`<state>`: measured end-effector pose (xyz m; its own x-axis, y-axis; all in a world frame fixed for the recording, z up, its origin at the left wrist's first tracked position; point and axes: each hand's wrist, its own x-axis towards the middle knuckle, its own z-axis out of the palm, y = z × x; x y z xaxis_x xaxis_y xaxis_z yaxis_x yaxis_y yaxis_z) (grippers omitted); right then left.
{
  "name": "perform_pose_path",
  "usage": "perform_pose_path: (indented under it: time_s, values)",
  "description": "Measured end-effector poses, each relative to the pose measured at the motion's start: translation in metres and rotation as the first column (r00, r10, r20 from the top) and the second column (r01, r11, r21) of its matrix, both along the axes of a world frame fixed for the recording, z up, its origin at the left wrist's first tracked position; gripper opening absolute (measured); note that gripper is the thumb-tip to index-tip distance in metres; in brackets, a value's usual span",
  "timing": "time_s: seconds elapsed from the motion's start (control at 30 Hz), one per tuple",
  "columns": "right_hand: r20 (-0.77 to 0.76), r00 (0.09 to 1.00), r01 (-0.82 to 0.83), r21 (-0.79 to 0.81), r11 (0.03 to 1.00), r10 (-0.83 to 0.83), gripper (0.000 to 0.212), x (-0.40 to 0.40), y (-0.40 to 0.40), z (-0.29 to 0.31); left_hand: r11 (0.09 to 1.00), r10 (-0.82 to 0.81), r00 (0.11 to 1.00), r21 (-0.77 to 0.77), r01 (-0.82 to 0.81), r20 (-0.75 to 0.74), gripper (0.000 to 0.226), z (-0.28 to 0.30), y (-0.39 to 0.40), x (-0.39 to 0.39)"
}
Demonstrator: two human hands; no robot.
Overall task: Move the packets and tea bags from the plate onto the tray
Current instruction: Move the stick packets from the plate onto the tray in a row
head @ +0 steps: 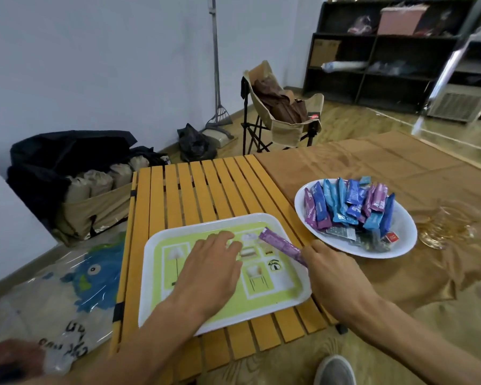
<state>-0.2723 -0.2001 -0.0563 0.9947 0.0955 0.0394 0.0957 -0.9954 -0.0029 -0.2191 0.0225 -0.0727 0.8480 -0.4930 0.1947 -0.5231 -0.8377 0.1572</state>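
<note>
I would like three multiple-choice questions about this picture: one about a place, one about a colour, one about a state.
1. Where is the white plate?
A. right of the tray
B. on the tray
C. on the floor

2. What colour is the packet in the right hand?
A. blue
B. purple
C. red

3. How is the left hand?
A. gripping a packet
B. a fist
C. flat on the tray, fingers straight

Answers: 1 A, the plate lies beside the tray. 2 B, the right hand holds a purple packet. 3 C, the left hand rests flat.
</note>
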Motion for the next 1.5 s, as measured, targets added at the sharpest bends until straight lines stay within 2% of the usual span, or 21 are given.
perform_pose_path:
  time_s: [0.1, 0.17, 0.23, 0.3, 0.37, 0.47, 0.53, 0.67, 0.8, 0.93, 1.03, 1.13, 1.23, 1.33, 1.43, 1.5]
  values:
    - [-0.039, 0.974, -0.221, 0.023, 0.975, 0.221, 0.027, 0.008, 0.012, -0.006, 0.993, -0.09, 0.991, -0.067, 0.097, 0.097, 0.034, 0.003, -0.013, -0.004]
    - [-0.074, 0.946, -0.312, 0.043, 0.949, 0.315, 0.022, 0.017, 0.015, -0.014, 0.992, -0.12, 0.991, -0.038, 0.122, 0.052, 0.033, -0.006, -0.009, -0.003]
    - [-0.069, 0.95, -0.298, 0.093, 0.95, 0.305, 0.018, 0.024, 0.012, -0.019, 0.991, -0.131, 0.991, 0.003, 0.131, -0.027, 0.032, -0.017, -0.001, 0.0]
    - [0.023, 0.979, -0.202, 0.185, 0.962, 0.202, 0.016, 0.033, 0.006, -0.017, 0.989, -0.141, 0.987, 0.035, 0.144, -0.073, 0.031, -0.023, 0.001, 0.003]
    - [0.141, 0.99, -0.02, 0.235, 0.972, -0.013, 0.017, 0.053, -0.009, -0.011, 0.988, -0.149, 0.984, 0.037, 0.153, -0.093, 0.028, -0.022, -0.002, 0.006]
    - [0.185, 0.92, 0.298, 0.246, 0.922, -0.347, 0.021, 0.087, -0.043, -0.001, 0.98, -0.195, 0.961, -0.011, 0.197, -0.196, 0.021, -0.018, -0.009, 0.009]
    - [0.162, 0.876, 0.417, 0.214, 0.883, -0.453, 0.023, 0.101, -0.057, -0.004, 0.973, -0.228, 0.925, -0.03, 0.23, -0.303, 0.016, -0.014, -0.012, 0.009]
    - [0.157, 0.837, 0.496, 0.189, 0.848, -0.525, 0.025, 0.109, -0.061, -0.018, 0.959, -0.257, 0.853, -0.01, 0.284, -0.454, 0.019, -0.007, -0.011, 0.005]
    - [0.117, 0.823, 0.523, 0.23, 0.821, -0.556, 0.019, 0.114, -0.067, -0.021, 0.958, -0.254, 0.849, 0.0, 0.287, -0.464, 0.019, -0.004, -0.012, 0.004]
    - [0.078, 0.831, 0.485, 0.386, 0.785, -0.551, 0.015, 0.11, -0.078, -0.018, 0.96, -0.26, 0.86, -0.022, 0.28, -0.439, 0.017, -0.005, -0.019, 0.002]
    - [0.154, 0.85, 0.402, 0.43, 0.808, -0.504, 0.011, 0.103, -0.076, -0.01, 0.96, -0.264, 0.869, -0.025, 0.279, -0.418, 0.017, -0.007, -0.02, 0.002]
    - [0.151, 0.928, 0.226, 0.5, 0.836, -0.341, 0.01, 0.091, -0.066, -0.007, 0.96, -0.276, 0.886, -0.059, 0.274, -0.374, 0.021, -0.009, -0.019, 0.002]
    - [-0.005, 0.995, 0.086, 0.549, 0.831, -0.1, 0.01, 0.076, -0.048, -0.008, 0.947, -0.315, 0.902, -0.162, 0.277, -0.297, 0.016, -0.007, -0.018, -0.002]
    - [-0.174, 0.979, -0.006, 0.507, 0.862, 0.109, 0.011, 0.07, -0.037, -0.011, 0.915, -0.343, 0.928, -0.272, 0.296, -0.143, 0.01, -0.004, -0.022, -0.003]
    - [-0.309, 0.927, -0.017, 0.535, 0.845, 0.215, 0.011, 0.069, -0.035, -0.013, 0.922, -0.296, 0.955, -0.266, 0.282, -0.012, 0.017, -0.005, -0.024, -0.003]
    - [-0.328, 0.915, -0.016, 0.548, 0.836, 0.233, 0.012, 0.07, -0.035, -0.016, 0.942, -0.271, 0.962, -0.213, 0.259, -0.03, 0.027, -0.008, -0.024, -0.003]
